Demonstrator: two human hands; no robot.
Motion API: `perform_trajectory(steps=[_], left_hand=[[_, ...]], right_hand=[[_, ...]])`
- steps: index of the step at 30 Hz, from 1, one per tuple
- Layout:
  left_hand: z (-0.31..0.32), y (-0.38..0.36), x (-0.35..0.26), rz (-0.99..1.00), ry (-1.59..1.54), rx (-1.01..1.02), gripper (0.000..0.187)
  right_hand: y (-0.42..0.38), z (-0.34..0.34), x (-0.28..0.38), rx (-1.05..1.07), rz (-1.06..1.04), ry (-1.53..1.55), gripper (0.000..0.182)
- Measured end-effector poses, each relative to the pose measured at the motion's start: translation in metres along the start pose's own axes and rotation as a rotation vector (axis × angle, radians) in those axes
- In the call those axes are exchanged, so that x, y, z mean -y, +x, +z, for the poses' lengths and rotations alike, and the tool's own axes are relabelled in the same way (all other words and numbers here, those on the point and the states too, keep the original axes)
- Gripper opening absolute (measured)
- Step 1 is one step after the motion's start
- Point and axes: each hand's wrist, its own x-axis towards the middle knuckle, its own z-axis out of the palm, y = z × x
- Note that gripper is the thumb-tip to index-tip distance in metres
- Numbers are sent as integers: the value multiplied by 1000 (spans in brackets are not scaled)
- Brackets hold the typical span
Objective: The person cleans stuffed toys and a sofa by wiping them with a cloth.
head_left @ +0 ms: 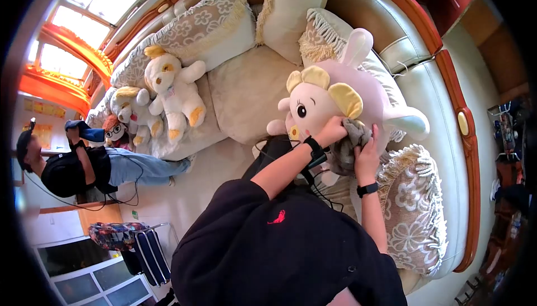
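— On the sofa [447,138], what's going on with that pink plush toy [341,96]?

— It leans against the cushions, so it stays upright. The left hand [331,131] steadies it under the chin; the right hand [366,152] presses a grey cloth [348,146] to its front, fingers curled around the fabric.

— And the left fingers?

— Bent against the toy, gripping lightly, it seems.

— How does the toy look?

— Pale pink, yellow ears, one black eye showing, a light blue limb.

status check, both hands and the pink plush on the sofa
Left hand and right hand both grip grey cloth against pink plush. Plush on sofa. Nothing blocking.
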Motion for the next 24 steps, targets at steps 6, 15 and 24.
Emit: perform_trajectory(steps=[6, 15, 24], left_hand=[[-21, 13, 6, -134, -28, 60, 20], [-89, 64, 6, -266, -200, 20, 10], [-97, 154, 24, -358, -192, 44, 11]], right_hand=[[3, 14, 18, -39, 65, -211, 42], [101, 63, -10, -64, -136, 159, 51], [172, 79, -54, 32, 221, 383, 51]])
